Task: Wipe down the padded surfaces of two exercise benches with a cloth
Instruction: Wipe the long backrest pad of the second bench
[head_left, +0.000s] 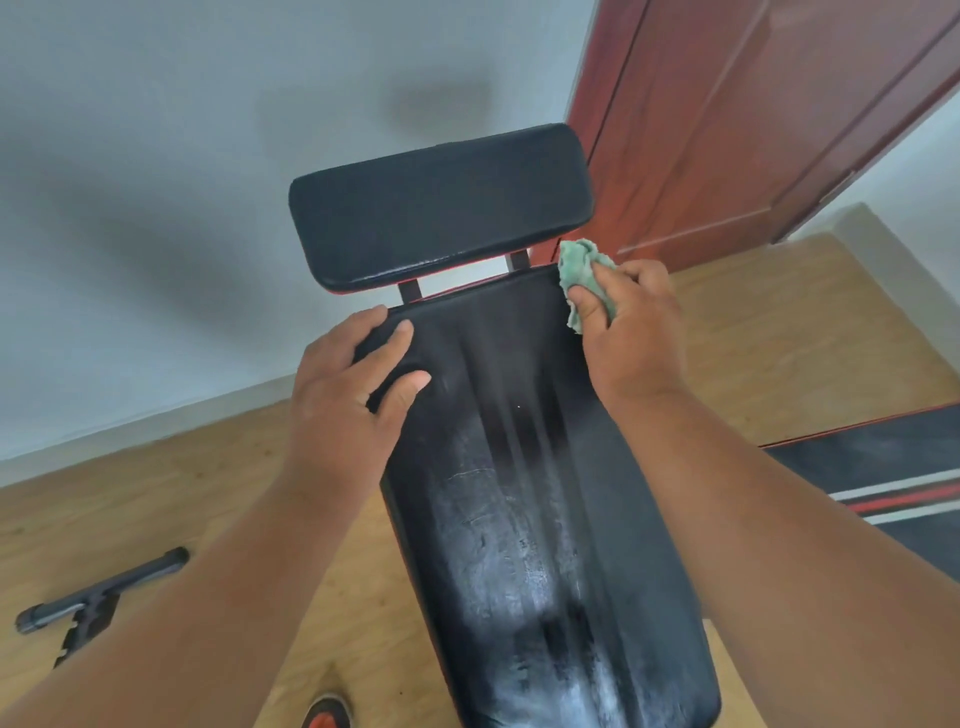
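Note:
A black padded bench back (519, 493) runs from the bottom of the head view up to the middle, its surface streaked with grey smears. Above it sits a separate black head pad (441, 208), joined by two dark posts. My left hand (348, 384) grips the long pad's upper left corner, thumb and fingers curled over the edge. My right hand (628, 332) holds a crumpled green cloth (584, 275) against the pad's upper right corner. A second bench pad (883, 467), black with red and white stripes, shows at the right edge.
A wooden floor (182, 493) lies under the benches, and a grey wall (156, 208) stands behind. A red-brown door (753, 130) is at the upper right. A dark metal bar (98, 592) lies on the floor at lower left. A red and black shoe (327, 712) shows at the bottom.

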